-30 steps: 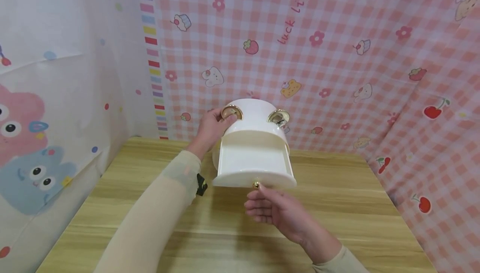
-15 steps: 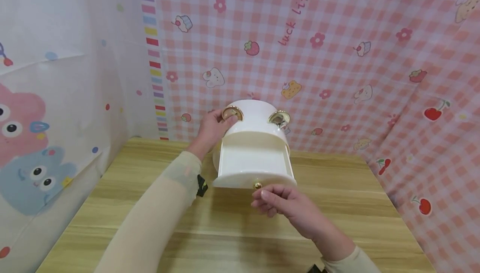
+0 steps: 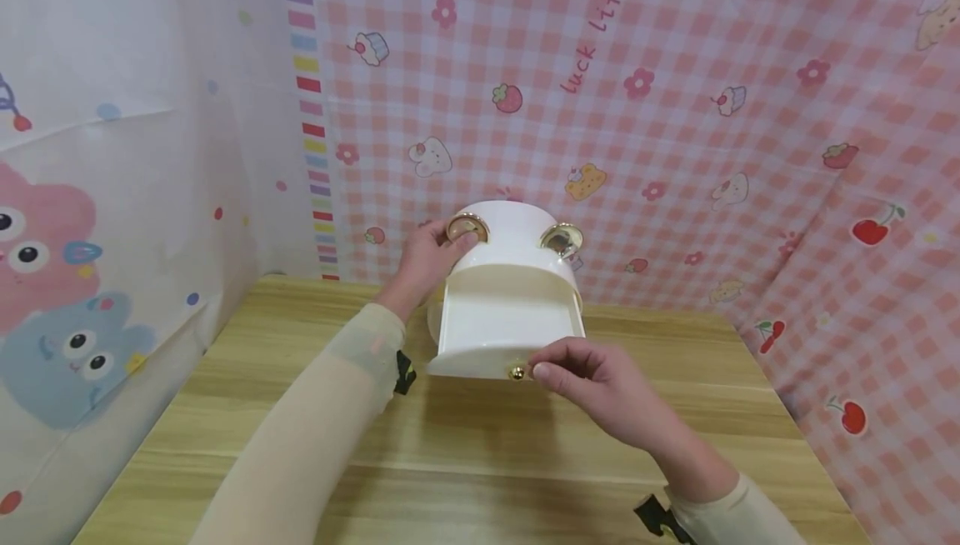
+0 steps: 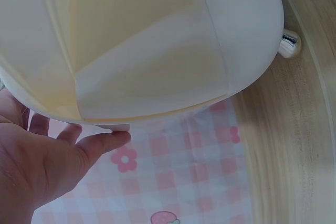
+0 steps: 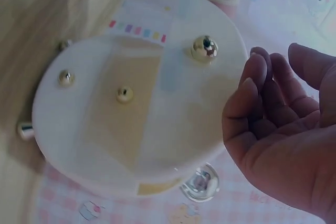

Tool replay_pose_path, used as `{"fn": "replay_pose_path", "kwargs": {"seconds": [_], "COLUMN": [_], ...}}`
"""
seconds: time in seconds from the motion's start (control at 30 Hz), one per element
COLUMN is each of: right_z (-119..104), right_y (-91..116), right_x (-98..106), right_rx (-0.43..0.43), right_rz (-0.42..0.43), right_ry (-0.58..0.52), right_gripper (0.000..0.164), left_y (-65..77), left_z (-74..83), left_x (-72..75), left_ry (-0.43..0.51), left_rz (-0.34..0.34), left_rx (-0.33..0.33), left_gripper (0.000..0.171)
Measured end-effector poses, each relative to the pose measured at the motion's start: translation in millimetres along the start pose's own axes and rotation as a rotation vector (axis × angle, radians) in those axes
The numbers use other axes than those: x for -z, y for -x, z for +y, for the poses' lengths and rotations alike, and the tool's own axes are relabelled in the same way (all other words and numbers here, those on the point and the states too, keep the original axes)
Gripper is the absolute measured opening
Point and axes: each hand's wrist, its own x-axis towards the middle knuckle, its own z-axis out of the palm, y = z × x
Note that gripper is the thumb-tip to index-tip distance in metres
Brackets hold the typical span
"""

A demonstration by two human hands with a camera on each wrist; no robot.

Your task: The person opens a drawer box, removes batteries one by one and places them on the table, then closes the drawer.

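Pink checked cloth [image 3: 675, 137] hangs behind a wooden table [image 3: 300, 428] bearing a white box [image 3: 513, 252], its drawer [image 3: 472, 360] open. At the box's left, the left hand [image 3: 426, 266] pinches a gold-rimmed eye [image 3: 467, 228]; before the box, the right hand [image 3: 611, 391], thumb [image 5: 314, 66] and fingers [image 5: 244, 108] apart, hovers beside a gold knob [image 3: 517, 372].

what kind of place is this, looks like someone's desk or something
Probably a small staged booth, perhaps for filming: cartoon-printed sheets enclose the back and both sides of a wood-grain tabletop, where a white drawer box stands near the back.
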Motion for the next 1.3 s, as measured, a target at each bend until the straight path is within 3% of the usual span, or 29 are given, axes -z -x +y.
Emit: {"fn": "replay_pose_path", "kwargs": {"seconds": [0.23, 0.37, 0.5, 0.83, 1.3], "right_z": [-6, -6, -6, -3, 3], "right_y": [-3, -9, -16, -36, -67], "right_x": [5, 9, 15, 32, 48], "right_rx": [0.162, 0.276, 0.326, 0.310, 0.171], "right_rz": [0.097, 0.120, 0.140, 0.150, -0.006], "right_ry": [0.207, 0.278, 0.328, 0.416, 0.505], "right_gripper": [0.008, 0.008, 0.009, 0.007, 0.010], "left_y": [0.4, 1.3, 1.2, 0.5, 0.1], "left_z": [-0.5, -0.5, -1.8, -2.0, -2.3], "left_x": [-0.6, -0.3, -0.3, 0.3, 0.0], "left_ry": [0.001, 0.005, -0.001, -0.008, -0.009], "left_rz": [-0.004, -0.004, 0.004, 0.000, 0.009], "left_rx": [-0.004, -0.011, -0.022, -0.019, -0.022], "left_gripper": [0.036, 0.035, 0.034, 0.037, 0.035]}}
